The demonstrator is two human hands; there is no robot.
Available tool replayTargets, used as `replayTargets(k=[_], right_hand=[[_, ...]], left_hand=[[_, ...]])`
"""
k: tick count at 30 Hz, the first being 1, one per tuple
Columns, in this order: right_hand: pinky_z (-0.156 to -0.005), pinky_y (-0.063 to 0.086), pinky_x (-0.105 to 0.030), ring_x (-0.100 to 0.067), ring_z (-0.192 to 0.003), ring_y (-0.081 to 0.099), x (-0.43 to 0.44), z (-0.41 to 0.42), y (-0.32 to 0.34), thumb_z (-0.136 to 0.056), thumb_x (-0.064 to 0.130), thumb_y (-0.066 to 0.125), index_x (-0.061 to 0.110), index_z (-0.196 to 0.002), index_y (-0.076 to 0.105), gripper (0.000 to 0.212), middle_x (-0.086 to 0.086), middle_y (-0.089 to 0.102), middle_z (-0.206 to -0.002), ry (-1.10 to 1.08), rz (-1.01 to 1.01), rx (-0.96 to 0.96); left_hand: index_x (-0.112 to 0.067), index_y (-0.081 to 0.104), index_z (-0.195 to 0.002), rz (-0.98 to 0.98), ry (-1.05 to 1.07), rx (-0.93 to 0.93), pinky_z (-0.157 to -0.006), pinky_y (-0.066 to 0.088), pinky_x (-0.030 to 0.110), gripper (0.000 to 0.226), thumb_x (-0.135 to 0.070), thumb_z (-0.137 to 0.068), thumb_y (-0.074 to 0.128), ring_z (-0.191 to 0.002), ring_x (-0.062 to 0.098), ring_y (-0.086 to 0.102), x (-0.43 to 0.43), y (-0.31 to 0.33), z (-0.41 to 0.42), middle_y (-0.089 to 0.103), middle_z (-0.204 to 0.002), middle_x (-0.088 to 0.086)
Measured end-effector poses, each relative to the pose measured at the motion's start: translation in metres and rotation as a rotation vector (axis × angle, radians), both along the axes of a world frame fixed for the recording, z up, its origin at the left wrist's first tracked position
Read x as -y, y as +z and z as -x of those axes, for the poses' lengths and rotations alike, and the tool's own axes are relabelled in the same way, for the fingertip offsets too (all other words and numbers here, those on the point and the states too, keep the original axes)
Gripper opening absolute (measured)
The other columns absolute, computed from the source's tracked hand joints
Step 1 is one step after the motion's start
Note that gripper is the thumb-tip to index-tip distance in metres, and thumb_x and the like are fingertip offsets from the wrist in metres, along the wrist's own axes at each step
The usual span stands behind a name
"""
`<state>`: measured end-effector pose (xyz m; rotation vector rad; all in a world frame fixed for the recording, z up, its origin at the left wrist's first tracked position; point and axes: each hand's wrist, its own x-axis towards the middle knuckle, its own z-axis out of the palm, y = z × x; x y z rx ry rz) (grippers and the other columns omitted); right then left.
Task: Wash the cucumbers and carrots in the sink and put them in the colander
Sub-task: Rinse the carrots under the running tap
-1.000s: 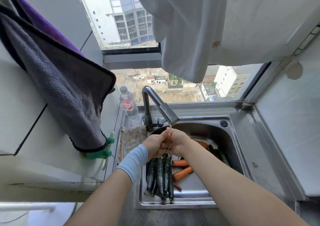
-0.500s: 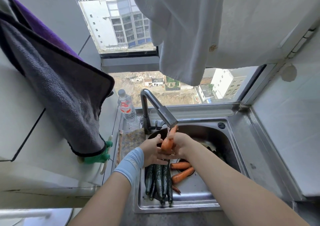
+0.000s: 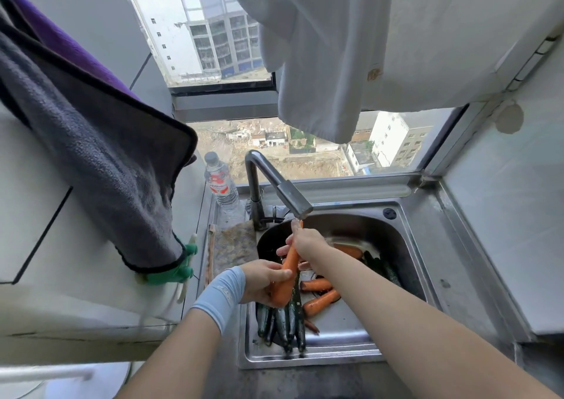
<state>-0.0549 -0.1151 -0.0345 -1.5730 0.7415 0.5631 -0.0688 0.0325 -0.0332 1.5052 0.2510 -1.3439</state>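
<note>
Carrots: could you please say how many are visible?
5: one carrot in left hand and right hand; two right of it; a small one by the cucumbers; one farther back. Others possibly hidden.

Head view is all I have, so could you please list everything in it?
sink: one, steel, centre
tap: one, steel, behind sink
held carrot: one, orange, under the tap spout
loose carrots: at least three, orange, in the sink
cucumbers: several, dark green, in the sink
bottle: one, clear, left of tap
towel: one, grey, hanging left
cloth: one, white, hanging above
left hand: one, grips carrot's thick end
right hand: one, grips carrot's thin end
</note>
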Motion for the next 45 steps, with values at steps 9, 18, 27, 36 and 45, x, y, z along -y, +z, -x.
replayTargets(k=[9,18,27,36,45], right_hand=[[-0.071,0.058,-0.04,-0.029,-0.068,0.07,0.004,-0.011,-0.001,-0.106,0.027,0.037,0.002,-0.102,0.066,0.038,-0.015,0.075,-0.087,-0.225,-0.134,0.023],[-0.068,0.058,-0.043,-0.029,-0.103,0.064,-0.007,0.004,-0.014,-0.097,0.035,0.062,0.011,-0.131,0.054,0.042,-0.011,0.064,-0.12,-0.111,-0.274,-0.064],[-0.061,0.058,-0.041,-0.029,-0.08,0.068,0.006,0.029,-0.031,-0.102,0.035,0.052,0.011,-0.112,0.06,0.027,-0.013,0.07,-0.096,0.119,-0.166,-0.265],[-0.044,0.037,-0.02,-0.017,-0.055,0.044,-0.023,0.034,-0.08,-0.092,0.008,0.039,0.034,-0.105,0.045,0.029,-0.007,0.048,-0.066,0.199,0.045,-0.263],[-0.066,0.054,-0.017,-0.015,-0.076,0.061,-0.038,0.031,-0.112,-0.092,-0.003,0.05,0.011,-0.12,0.07,0.038,-0.003,0.066,-0.089,0.386,0.048,-0.077]], left_hand=[[-0.017,0.051,-0.133,-0.103,-0.038,0.048,-0.087,0.057,0.044,0.045,-0.03,-0.092,0.065,-0.111,0.029,0.06,-0.027,-0.007,0.001,0.061,-0.121,0.013],[-0.016,0.056,-0.128,-0.005,0.298,0.063,-0.079,0.057,0.043,0.031,-0.028,-0.1,0.053,-0.098,0.027,0.064,-0.003,-0.012,0.012,0.064,-0.119,0.013],[0.0,0.056,-0.126,-0.031,0.172,0.099,-0.074,0.06,0.036,0.033,0.004,-0.095,0.05,-0.086,0.025,0.067,0.015,-0.005,0.003,0.065,-0.112,0.026],[-0.016,0.057,-0.131,-0.501,-0.105,0.492,-0.095,0.049,0.033,0.038,-0.017,-0.094,0.054,-0.108,0.021,0.062,0.0,-0.07,-0.001,0.064,-0.125,0.005],[-0.025,0.063,-0.125,-0.555,-0.363,0.515,-0.103,0.044,0.032,0.035,-0.026,-0.091,0.054,-0.117,0.022,0.058,-0.014,-0.09,0.0,0.062,-0.132,0.002]])
